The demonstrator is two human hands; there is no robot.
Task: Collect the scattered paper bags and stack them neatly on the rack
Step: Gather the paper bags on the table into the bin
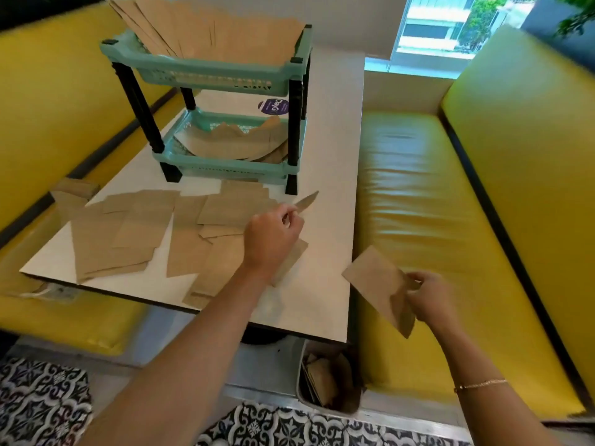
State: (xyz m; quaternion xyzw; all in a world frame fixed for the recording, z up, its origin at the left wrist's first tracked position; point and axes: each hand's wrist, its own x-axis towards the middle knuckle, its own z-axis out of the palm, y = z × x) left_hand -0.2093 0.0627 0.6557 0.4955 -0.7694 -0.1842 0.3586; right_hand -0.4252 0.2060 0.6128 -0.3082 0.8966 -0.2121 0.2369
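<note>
Both forearms reach in from six o'clock. Right hand (pixel 429 296) pinches one bag (pixel 380 284) off the table's (pixel 322 284) four-o'clock edge. Left hand (pixel 272 239) pinches another bag (pixel 306 201) by its corner, above the scattered bags (pixel 135 233). At twelve o'clock, the rack (pixel 209 78) holds stacked bags (pixel 209 30) on both tiers.

— What's sitting on your worktop (pixel 325 162)?
— Loose paper bags (pixel 135 233) are lying scattered, overlapping, across its near half; the teal rack (pixel 225 82) is standing at your far end, holding bags on both tiers.
</note>
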